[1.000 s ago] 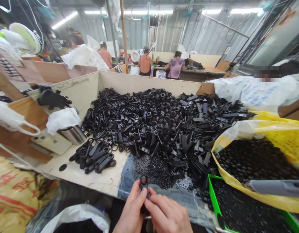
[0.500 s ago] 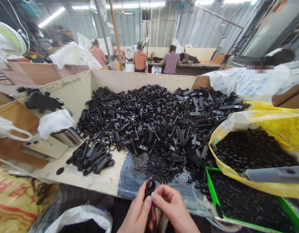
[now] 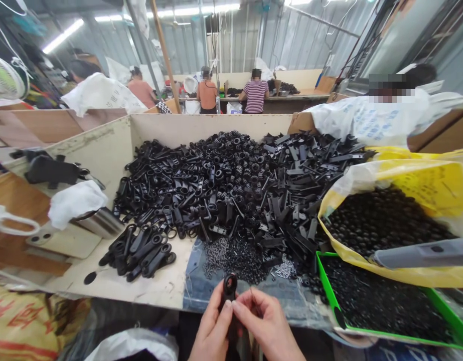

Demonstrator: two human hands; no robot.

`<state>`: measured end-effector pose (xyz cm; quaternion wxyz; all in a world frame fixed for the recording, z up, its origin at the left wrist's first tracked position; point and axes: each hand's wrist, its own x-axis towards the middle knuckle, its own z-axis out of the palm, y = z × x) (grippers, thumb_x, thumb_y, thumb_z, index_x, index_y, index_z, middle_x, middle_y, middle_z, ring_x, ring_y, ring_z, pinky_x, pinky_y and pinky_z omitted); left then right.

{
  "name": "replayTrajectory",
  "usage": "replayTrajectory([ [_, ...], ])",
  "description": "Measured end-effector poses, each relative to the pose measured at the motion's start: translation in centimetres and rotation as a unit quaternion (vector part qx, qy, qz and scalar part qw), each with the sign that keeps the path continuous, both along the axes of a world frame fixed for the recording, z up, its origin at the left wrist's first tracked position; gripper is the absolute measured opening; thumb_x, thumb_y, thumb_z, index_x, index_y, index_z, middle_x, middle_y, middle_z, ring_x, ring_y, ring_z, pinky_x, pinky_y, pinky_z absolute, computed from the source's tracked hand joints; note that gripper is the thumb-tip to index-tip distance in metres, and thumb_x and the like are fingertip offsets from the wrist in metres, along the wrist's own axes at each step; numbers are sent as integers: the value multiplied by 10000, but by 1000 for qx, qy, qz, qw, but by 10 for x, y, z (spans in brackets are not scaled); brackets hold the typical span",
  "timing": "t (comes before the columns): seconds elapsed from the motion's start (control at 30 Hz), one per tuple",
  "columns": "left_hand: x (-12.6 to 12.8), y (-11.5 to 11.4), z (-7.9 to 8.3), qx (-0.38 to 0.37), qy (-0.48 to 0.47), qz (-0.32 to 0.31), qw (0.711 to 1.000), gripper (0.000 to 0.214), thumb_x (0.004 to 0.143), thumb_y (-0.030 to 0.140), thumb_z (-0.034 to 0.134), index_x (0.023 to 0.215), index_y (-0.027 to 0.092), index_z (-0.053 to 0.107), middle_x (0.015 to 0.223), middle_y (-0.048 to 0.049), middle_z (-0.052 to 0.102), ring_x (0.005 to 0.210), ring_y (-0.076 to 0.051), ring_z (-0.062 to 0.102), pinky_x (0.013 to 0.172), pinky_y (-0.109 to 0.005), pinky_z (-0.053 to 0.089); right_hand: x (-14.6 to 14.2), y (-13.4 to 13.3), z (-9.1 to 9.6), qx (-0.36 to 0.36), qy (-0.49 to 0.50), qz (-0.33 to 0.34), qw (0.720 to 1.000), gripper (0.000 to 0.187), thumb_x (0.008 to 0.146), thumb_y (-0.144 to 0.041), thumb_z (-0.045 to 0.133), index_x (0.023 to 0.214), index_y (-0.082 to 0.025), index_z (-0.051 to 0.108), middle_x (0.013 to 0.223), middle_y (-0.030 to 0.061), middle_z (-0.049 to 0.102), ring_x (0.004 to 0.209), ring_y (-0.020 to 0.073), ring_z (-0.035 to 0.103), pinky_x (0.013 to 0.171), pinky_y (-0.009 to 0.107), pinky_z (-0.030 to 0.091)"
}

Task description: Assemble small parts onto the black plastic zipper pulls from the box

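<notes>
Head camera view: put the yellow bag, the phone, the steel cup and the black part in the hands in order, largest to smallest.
1. Yellow bag
2. Phone and steel cup: they look alike in size, so unranked
3. Black part: smallest, though nearest the camera

The held part [image 3: 228,287] is matt black plastic, like the heap of moulded parts [image 3: 216,195]. Around the heap: smooth pale board bin wall [image 3: 201,125], rough blue denim cloth [image 3: 195,286], dull metal cup [image 3: 99,223], glossy yellow plastic bag [image 3: 423,193], shiny green plastic tray [image 3: 327,286].
</notes>
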<state>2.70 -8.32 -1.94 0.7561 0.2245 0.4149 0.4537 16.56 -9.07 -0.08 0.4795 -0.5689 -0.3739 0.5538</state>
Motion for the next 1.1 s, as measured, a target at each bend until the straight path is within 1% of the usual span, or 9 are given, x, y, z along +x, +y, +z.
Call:
replayTrajectory([
  [0.1,4,4,7,-56,-58,3,997,531,794,417,813,1295,319,670,1248,-72,736,1181,-260,660,1037,-390,479,-3,-3,-7,20,-15,-30,999,541,737,-694,747,672,-159,696,557,-4,592,520,128,537,521,236,422],
  [0.23,5,7,12,-95,-83,-16,992,576,788,425,820,1324,314,642,1105,-68,757,965,-221,708,845,-340,521,-3,-4,-11,-19,81,-40,996,519,731,-671,770,715,-155,708,566,8,625,515,142,573,575,263,476],
  [0.37,6,7,10,-82,-92,-25,992,506,768,405,840,1239,277,704,1106,-80,756,997,-237,704,845,-324,505,0,-3,-15,-14,72,-49,996,515,671,-667,815,642,-165,703,555,23,625,627,202,647,671,301,521],
  [0.5,12,4,10,-75,-112,-14,991,440,739,360,871,1155,289,747,1135,-77,768,1046,-253,706,903,-339,497,1,-3,-20,-29,44,-62,997,571,633,-707,812,646,-142,728,533,-4,564,500,128,496,528,255,439],
  [0.57,14,4,12,-79,-115,-10,990,441,739,340,873,1159,298,745,1176,-80,761,1054,-256,704,919,-355,498,0,-4,-20,-40,38,-66,996,595,611,-720,816,642,-131,737,517,-15,534,487,105,433,505,239,394],
  [0.73,15,3,16,-86,-105,-15,991,422,746,327,870,1151,298,751,1162,-81,767,999,-234,714,835,-323,525,1,-7,-15,-60,62,-69,994,629,594,-742,815,674,-121,750,537,-16,535,507,102,416,518,231,361],
  [0.83,14,3,15,-83,-104,-16,991,430,737,329,879,1149,296,757,1130,-85,781,989,-233,725,849,-320,529,3,-8,-10,-63,65,-74,993,616,596,-727,826,681,-121,746,539,-21,526,514,102,410,537,232,349],
  [0.93,15,2,13,-78,-102,-12,992,423,729,318,886,1134,288,766,1122,-86,791,1002,-231,733,899,-315,520,5,-9,-8,-60,44,-66,995,601,604,-714,827,673,-124,739,530,-23,524,510,102,404,529,230,328],
  [1.1,15,0,10,-80,-94,-12,992,381,748,288,870,1117,282,774,1127,-95,797,1018,-242,740,852,-298,535,2,-11,-13,-38,-9,-73,997,621,656,-756,758,614,-143,667,516,-36,491,495,94,365,508,227,305],
])
